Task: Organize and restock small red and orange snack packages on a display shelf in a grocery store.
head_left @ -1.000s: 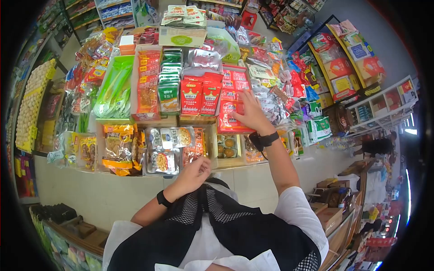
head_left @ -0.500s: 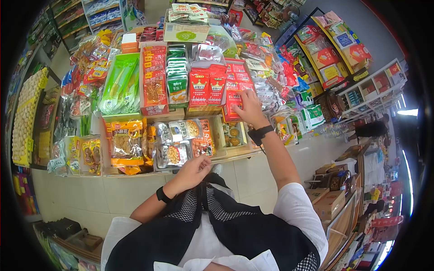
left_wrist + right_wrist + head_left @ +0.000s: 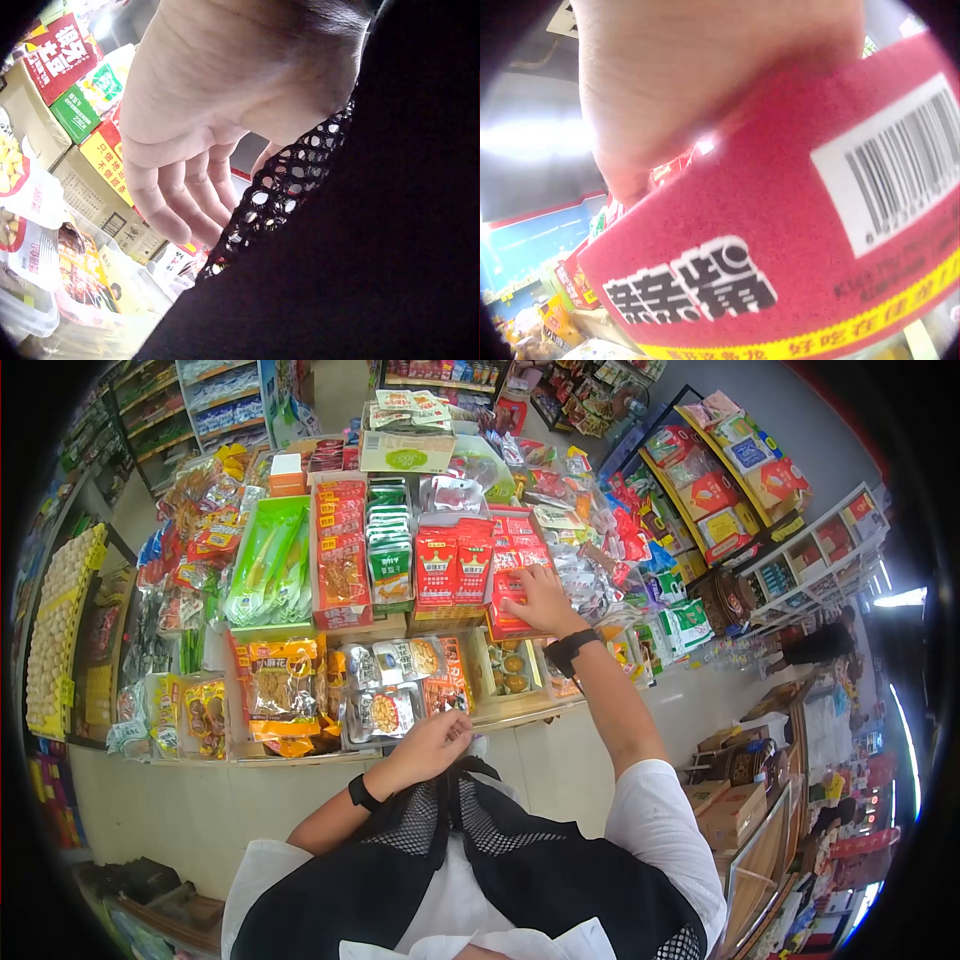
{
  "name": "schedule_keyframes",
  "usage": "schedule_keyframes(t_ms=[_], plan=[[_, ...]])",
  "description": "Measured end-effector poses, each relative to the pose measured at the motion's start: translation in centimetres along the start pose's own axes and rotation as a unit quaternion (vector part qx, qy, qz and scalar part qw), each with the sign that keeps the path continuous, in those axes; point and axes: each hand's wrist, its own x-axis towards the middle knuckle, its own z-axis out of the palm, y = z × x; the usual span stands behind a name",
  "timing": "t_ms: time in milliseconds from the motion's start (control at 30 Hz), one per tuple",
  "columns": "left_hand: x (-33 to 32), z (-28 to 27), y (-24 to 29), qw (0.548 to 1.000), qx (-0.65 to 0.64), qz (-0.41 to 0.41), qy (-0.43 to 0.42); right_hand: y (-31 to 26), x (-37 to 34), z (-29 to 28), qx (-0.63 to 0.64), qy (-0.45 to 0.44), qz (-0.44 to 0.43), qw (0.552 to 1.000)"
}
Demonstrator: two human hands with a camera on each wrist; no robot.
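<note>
In the head view my right hand [image 3: 545, 605] rests over the red packets [image 3: 510, 545] in an open display box, its thumb and fingers spread. The right wrist view shows the front of that red box [image 3: 780, 202] close up, with a barcode and a yellow strip; the wrist lies over its rim and the fingertips are hidden behind it. My left hand [image 3: 435, 745] hangs loosely curled at the front edge of the display, below the silver-and-clear snack packs [image 3: 388, 710]. Nothing shows between the left fingers [image 3: 154, 199].
Red crown-printed packets [image 3: 455, 565], green packets [image 3: 390, 555] and a green-lined box of long packs [image 3: 268, 565] stand left of the right hand. A small box of brown packs [image 3: 510, 665] sits in front. Egg trays [image 3: 62, 630] line the left side.
The head view has shifted a little, moving the display within the frame. My right hand stays over the red box throughout, and the left hand keeps its place near the front edge.
</note>
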Motion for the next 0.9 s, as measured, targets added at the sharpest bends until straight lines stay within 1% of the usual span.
schedule_keyframes(t_ms=[67, 100, 167, 200, 267, 300, 367, 400, 467, 500, 633, 733, 800, 867, 900], plan=[[-0.3, -0.2, -0.1, 1.0, -0.004, 0.003, 0.008, 0.4, 0.3, -0.6, 0.013, -0.071, -0.007, 0.997], [-0.4, -0.3, -0.3, 1.0, -0.005, 0.002, 0.008, 0.7, 0.3, -0.9, 0.014, -0.072, -0.008, 0.997], [-0.6, -0.4, -1.0, 1.0, 0.004, -0.001, 0.025, 1.3, 0.5, -1.4, 0.027, -0.117, -0.029, 0.992], [-0.7, -0.6, -1.2, 1.0, 0.003, -0.002, 0.026, 1.1, 0.5, -1.6, 0.028, -0.119, -0.03, 0.992], [-0.8, -0.7, -1.3, 0.999, -0.01, 0.004, 0.036, 0.8, 0.6, -2.2, 0.016, -0.16, -0.033, 0.986], [-0.7, -0.8, -1.3, 0.999, -0.012, 0.005, 0.037, 0.5, 0.9, -2.7, 0.014, -0.162, -0.034, 0.986], [-0.9, -0.9, -1.3, 0.999, -0.011, 0.004, 0.038, -0.2, 1.3, -3.6, -0.002, -0.197, -0.025, 0.98], [-1.0, -0.8, -1.2, 0.999, -0.013, 0.002, 0.037, -0.3, 1.3, -3.7, -0.001, -0.199, -0.024, 0.98], [-1.1, -0.8, -0.9, 0.999, -0.021, -0.001, 0.029, -0.1, 1.5, -4.0, 0.047, -0.18, -0.022, 0.982], [-1.3, -0.9, -0.9, 0.999, -0.021, 0.0, 0.029, -0.3, 1.6, -4.4, 0.035, -0.146, -0.053, 0.987], [-1.5, -1.0, -0.9, 0.999, -0.014, 0.006, 0.033, -0.3, 1.8, -6.2, 0.05, -0.167, -0.027, 0.984], [-1.7, -0.8, -0.9, 0.999, -0.015, 0.004, 0.036, 0.8, 2.1, -6.3, 0.06, -0.151, -0.024, 0.987], [-2.2, -0.8, -1.1, 0.999, -0.016, 0.002, 0.036, 1.1, 2.2, -6.3, 0.068, -0.12, -0.045, 0.989], [-2.7, -0.7, -1.4, 0.999, -0.019, 0.024, 0.045, 1.4, 2.6, -6.6, 0.067, -0.132, -0.035, 0.988], [-2.9, -0.8, -1.4, 0.999, -0.02, 0.022, 0.045, 1.5, 3.0, -6.7, 0.031, -0.13, -0.043, 0.99]])
